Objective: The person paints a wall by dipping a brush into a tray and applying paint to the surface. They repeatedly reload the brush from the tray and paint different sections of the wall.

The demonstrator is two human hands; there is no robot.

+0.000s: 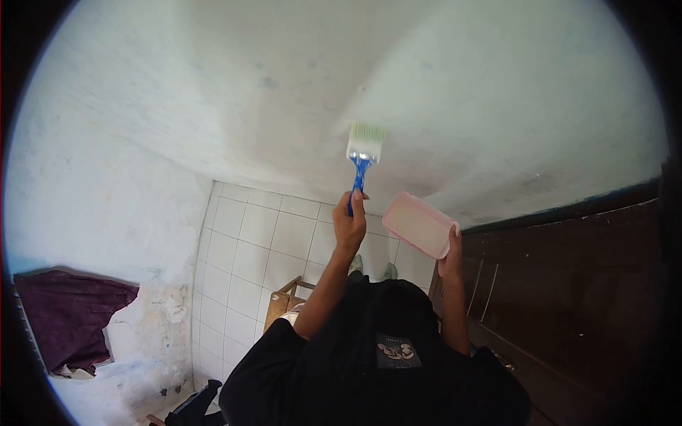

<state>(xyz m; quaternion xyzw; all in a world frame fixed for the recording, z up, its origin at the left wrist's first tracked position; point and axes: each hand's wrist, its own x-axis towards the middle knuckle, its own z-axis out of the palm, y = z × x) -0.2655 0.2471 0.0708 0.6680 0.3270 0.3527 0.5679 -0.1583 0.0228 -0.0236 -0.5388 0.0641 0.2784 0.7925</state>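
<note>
Blue-handled paintbrush (364, 153) is pointing bristles-first at the pale wall (497, 92), its long axis running away from the person and leaning slightly right. Left hand (349, 226) is clamping its fingers around the handle (360, 172); cannot tell whether the bristles (367, 133) are touching the wall. Right hand (450, 259) is gripping one end of a pink tray (402, 200), thumb resting at its rim, pale contents (419, 226) showing inside.
</note>
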